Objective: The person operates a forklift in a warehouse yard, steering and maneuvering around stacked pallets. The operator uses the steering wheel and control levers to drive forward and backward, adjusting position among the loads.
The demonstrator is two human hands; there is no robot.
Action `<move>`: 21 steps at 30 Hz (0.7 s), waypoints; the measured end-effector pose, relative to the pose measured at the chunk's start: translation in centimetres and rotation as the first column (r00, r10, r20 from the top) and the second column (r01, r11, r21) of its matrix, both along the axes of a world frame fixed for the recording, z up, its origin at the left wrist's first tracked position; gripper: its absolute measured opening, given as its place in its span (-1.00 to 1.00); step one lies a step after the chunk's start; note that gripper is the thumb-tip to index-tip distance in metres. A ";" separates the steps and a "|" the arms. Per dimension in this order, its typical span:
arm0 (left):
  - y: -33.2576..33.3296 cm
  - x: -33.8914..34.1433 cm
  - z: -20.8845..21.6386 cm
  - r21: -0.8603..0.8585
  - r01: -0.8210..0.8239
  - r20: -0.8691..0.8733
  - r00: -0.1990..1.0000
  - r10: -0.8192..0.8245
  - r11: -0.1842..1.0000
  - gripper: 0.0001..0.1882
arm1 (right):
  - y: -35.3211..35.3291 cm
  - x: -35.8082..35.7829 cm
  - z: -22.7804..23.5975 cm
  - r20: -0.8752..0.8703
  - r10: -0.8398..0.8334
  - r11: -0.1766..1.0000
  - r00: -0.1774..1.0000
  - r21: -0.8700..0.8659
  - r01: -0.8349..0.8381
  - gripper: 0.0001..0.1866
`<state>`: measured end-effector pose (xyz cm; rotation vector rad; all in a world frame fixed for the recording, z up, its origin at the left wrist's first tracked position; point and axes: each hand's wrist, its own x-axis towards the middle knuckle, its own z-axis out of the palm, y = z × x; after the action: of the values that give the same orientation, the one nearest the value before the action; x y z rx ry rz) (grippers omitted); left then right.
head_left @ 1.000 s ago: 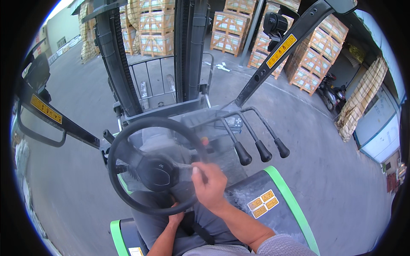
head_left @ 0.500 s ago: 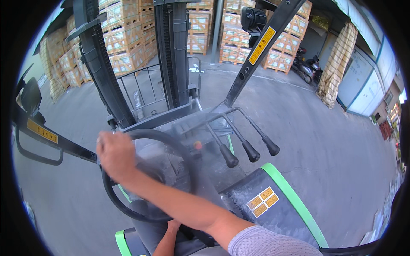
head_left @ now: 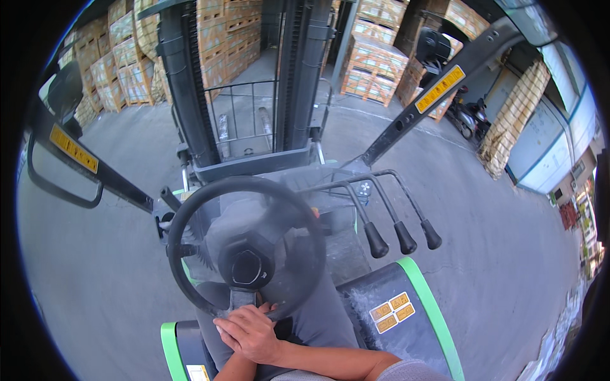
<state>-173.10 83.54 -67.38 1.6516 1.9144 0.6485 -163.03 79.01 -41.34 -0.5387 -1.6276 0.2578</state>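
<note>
A black steering wheel [head_left: 248, 183] with a dark hub stands in front of me. At the rim's lower edge, my right hand [head_left: 253, 334] is closed on the wheel, its fingers bent over the rim. My right forearm reaches there from the lower right. Underneath it lies my left hand [head_left: 267, 308], of which only a few fingertips show beyond the right hand. How those fingers are set is hidden. To the right of the wheel, three levers end in black knobs [head_left: 405, 239], and neither hand touches them.
Ahead rises the forklift's dark mast [head_left: 187, 82], with a load guard [head_left: 244, 108] behind. Crates [head_left: 375, 66] are stacked at the back. A motor scooter [head_left: 467, 120] stands beside a checked curtain [head_left: 513, 120]. Slanting posts [head_left: 416, 114] flank the seat. Grey floor [head_left: 508, 267] lies around.
My right hand has come from the wheel's upper left down to its bottom, over my left hand. The view has shifted: mast and crates now stand further right.
</note>
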 end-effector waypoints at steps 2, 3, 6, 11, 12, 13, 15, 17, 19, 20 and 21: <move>0.4 0.0 0.3 0.001 0.002 -0.017 1.000 -0.002 1.000 -0.63 | 0.2 -0.9 0.8 0.034 0.026 1.000 0.999 0.012 -0.026 -0.70; 1.1 -0.5 0.4 0.042 0.018 -0.115 0.993 -0.013 0.999 -0.63 | 1.9 -2.8 1.2 0.014 0.023 0.999 1.000 0.043 -0.024 -0.69; 1.5 -0.6 1.0 0.017 -0.002 0.048 0.999 0.001 1.000 -0.60 | 3.0 -5.6 1.9 0.080 0.073 0.997 0.994 0.022 -0.075 -0.73; 2.2 0.7 2.6 0.121 0.056 0.105 0.992 -0.069 0.991 -0.55 | 5.0 -10.0 1.9 0.073 0.033 0.991 0.997 0.126 -0.042 -0.75; 3.1 1.2 3.0 0.139 0.060 0.097 0.993 -0.074 0.988 -0.55 | 6.0 -10.5 1.9 0.041 0.008 0.990 0.999 0.144 -0.014 -0.78; 4.1 1.4 3.5 0.153 0.067 0.088 0.993 -0.082 0.986 -0.55 | 6.6 -11.2 2.1 -0.047 -0.043 0.975 0.998 0.216 0.052 -0.80; 6.2 1.7 4.5 0.190 0.071 0.062 0.995 -0.084 0.979 -0.55 | 9.3 -11.2 1.9 0.042 0.142 0.985 0.989 0.091 -0.145 -0.88; 8.2 0.7 5.5 0.206 0.030 0.056 0.998 -0.042 0.978 -0.55 | 12.3 -12.1 1.9 -0.006 -0.035 0.995 0.999 0.089 0.035 -0.91; 10.3 -1.0 7.1 0.236 -0.007 0.044 0.999 -0.003 0.972 -0.55 | 16.8 -14.2 3.6 -0.041 -0.156 0.985 0.987 0.072 0.159 -0.92; 10.9 -1.9 7.7 0.256 -0.025 0.041 0.999 0.015 0.966 -0.54 | 17.7 -15.0 3.7 -0.033 -0.198 0.979 0.980 0.051 0.200 -0.92; 11.3 -2.2 8.5 0.283 -0.034 0.036 0.999 0.025 0.958 -0.54 | 18.2 -15.1 3.7 -0.025 -0.240 0.970 0.970 0.033 0.241 -0.92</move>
<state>-175.26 94.83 -58.90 1.7730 1.8951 0.9957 -178.12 97.17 -37.59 -0.6967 -1.5268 0.0533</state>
